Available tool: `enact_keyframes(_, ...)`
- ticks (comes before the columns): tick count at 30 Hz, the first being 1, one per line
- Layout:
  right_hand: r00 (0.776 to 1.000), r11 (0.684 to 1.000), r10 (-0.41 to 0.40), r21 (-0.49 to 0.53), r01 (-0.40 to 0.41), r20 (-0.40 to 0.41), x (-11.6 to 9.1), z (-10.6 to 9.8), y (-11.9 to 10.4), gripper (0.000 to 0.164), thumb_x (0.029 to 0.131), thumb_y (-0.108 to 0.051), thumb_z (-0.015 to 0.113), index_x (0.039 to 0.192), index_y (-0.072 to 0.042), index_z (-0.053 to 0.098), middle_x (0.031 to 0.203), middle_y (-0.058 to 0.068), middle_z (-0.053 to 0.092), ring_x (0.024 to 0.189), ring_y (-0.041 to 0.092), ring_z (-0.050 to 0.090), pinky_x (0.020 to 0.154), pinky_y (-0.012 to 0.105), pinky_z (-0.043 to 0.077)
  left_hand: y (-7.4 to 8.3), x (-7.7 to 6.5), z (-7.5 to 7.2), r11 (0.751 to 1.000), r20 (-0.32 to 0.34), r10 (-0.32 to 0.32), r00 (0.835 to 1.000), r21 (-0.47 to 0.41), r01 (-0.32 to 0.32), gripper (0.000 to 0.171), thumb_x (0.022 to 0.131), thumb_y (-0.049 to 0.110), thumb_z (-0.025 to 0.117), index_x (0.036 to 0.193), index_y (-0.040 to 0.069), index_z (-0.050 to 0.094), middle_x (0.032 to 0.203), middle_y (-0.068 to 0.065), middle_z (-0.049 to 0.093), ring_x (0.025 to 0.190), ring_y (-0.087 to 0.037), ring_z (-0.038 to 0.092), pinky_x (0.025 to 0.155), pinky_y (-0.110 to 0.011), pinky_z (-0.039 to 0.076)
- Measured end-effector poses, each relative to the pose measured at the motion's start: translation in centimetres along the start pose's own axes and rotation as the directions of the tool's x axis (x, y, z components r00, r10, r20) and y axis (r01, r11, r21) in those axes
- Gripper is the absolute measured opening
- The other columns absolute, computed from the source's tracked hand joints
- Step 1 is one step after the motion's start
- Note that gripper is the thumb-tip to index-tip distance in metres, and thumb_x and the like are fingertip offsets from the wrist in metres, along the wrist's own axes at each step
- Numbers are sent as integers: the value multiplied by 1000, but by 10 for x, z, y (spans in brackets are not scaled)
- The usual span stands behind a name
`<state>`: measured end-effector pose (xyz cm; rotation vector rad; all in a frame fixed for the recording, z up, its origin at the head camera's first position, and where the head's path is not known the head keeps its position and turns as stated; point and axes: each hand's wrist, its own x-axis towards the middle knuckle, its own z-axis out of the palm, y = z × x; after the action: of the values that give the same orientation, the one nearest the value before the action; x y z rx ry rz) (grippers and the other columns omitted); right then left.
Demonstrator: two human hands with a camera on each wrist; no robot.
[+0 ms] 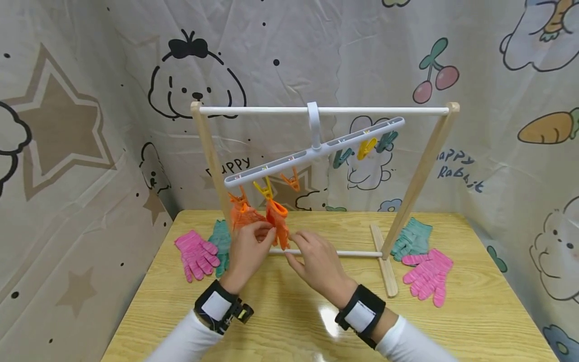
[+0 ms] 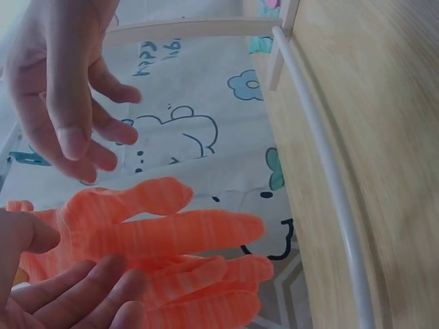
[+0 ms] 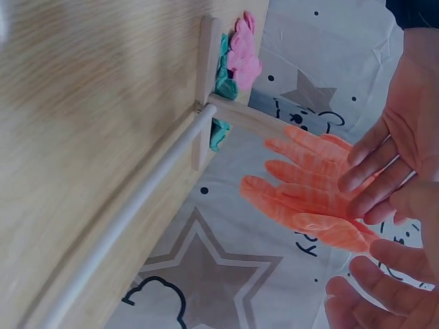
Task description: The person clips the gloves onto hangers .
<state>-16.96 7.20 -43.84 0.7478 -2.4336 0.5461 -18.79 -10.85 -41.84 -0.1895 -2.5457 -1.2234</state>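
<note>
The left hand (image 1: 250, 245), fingers loosely bent and parted from the thumb, touches the orange glove (image 1: 279, 226); the right hand (image 1: 318, 257), fingers relaxed, holds nothing just beside it. The glove hangs between them. Outward from the hands on the table (image 1: 298, 322) lie a pink glove (image 1: 197, 255) to the left and another pink one (image 1: 431, 276) to the right (each with a green glove (image 1: 413, 239) behind). Behind the hands runs a white lower bar (image 1: 353, 254); above them slants the clip hanger (image 1: 271, 165), before a patterned curtain (image 1: 289, 60).
</note>
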Motion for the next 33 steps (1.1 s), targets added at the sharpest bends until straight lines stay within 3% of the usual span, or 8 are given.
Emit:
enact_keyframes(14,996,996,85,14,-85,18,-20,3,8,29,88,-31,78,107,-10,72,105,3,72,98,21,70,82,37,59,-12,-14,9,995,53,-23,998,97,18,19,92,26,71,103,12,78,91,-3,79,75,-17,73,58,-28,52)
enact_keyframes(23,987,989,150,9,-150,55,-35,10,13,26,92,-33,74,106,-11,72,103,2,72,94,20,70,75,35,59,-20,-27,13,994,106,-33,994,108,22,23,94,30,70,106,13,78,95,-3,79,86,-18,76,68,-35,58)
enact_keyframes(33,977,980,197,-7,-197,77,-47,17,14,30,91,-35,75,108,-10,74,104,3,73,93,19,71,73,34,59,-35,-41,23,991,113,-24,993,130,9,20,93,28,72,106,13,77,91,-1,79,80,-14,74,67,-31,58)
